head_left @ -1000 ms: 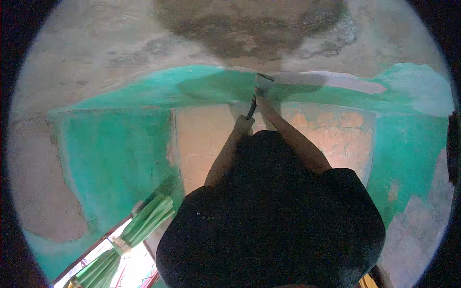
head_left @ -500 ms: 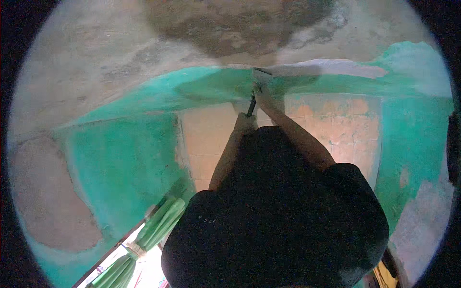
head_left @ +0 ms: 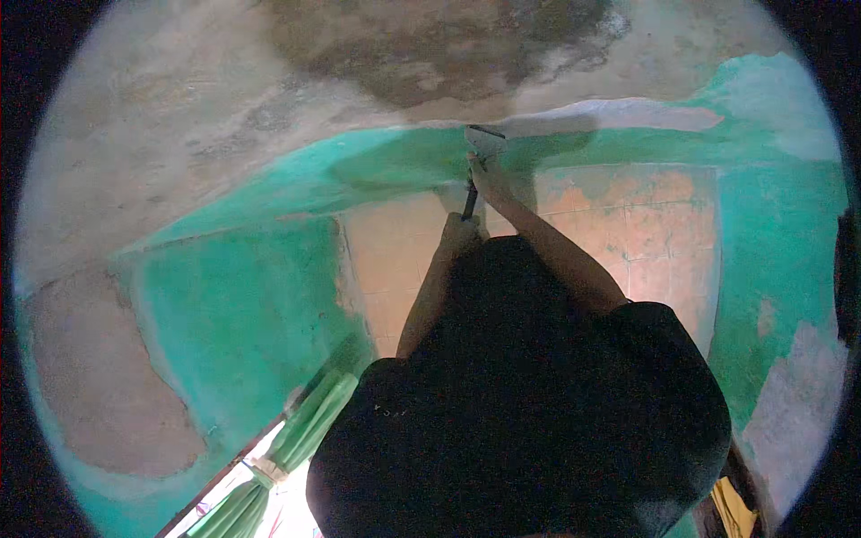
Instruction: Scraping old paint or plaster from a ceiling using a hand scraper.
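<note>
Both hands grip one scraper (head_left: 479, 157), the right hand (head_left: 485, 177) closed high near its blade, the left hand (head_left: 461, 229) closed on the dark handle's end, blade touching the green wall (head_left: 269, 296) just below the ceiling (head_left: 224, 108).

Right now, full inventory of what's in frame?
scraper: 1, pale flat blade on a dark handle, blade against the wall near the ceiling line
wall: green paint, with bare grey and tan patches
ceiling: grey plaster with a dark stain
curtain: 1, green, tied back, lower left by a bright opening
right hand: 1, high on the handle, just under the blade
left hand: 1, at the handle's lower end
dark sleeves: 2, fill the lower middle
</note>
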{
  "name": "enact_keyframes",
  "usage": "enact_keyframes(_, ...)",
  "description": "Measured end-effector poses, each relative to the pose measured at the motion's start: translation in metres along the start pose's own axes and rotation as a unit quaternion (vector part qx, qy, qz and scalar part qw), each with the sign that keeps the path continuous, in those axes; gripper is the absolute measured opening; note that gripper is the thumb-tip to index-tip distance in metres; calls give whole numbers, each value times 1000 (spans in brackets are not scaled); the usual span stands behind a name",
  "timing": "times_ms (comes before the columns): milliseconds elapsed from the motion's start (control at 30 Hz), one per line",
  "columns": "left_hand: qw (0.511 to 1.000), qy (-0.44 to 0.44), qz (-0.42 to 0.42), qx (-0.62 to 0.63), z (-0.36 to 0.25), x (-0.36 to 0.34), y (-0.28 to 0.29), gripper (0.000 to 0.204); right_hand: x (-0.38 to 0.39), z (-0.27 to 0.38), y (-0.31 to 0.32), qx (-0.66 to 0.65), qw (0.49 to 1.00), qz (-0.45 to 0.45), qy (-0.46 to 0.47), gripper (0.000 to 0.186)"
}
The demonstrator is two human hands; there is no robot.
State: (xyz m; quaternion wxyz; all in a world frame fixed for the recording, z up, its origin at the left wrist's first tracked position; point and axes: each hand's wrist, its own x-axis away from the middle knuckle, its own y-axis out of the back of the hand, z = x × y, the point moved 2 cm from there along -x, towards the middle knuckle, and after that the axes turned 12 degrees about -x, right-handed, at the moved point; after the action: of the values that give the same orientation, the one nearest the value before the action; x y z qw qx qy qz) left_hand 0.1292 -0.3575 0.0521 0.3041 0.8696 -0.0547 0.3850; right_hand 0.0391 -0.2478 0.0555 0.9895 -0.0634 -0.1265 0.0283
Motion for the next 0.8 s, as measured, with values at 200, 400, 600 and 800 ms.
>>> enact_keyframes(200,998,-24,54,37,5,2,2,23,-7,-27,2,144,977,-45,148,26)
enact_keyframes(400,997,-51,43,33,0,16,9,25,-5,-16,-10,-84,996,-28,-19,26)
enact_keyframes(600,996,-88,20,-2,-7,12,9,31,-5,-5,-9,-112,993,-39,20,25)
enact_keyframes(800,998,-28,43,39,5,-4,-2,30,0,-8,-2,-87,996,-5,-16,23)
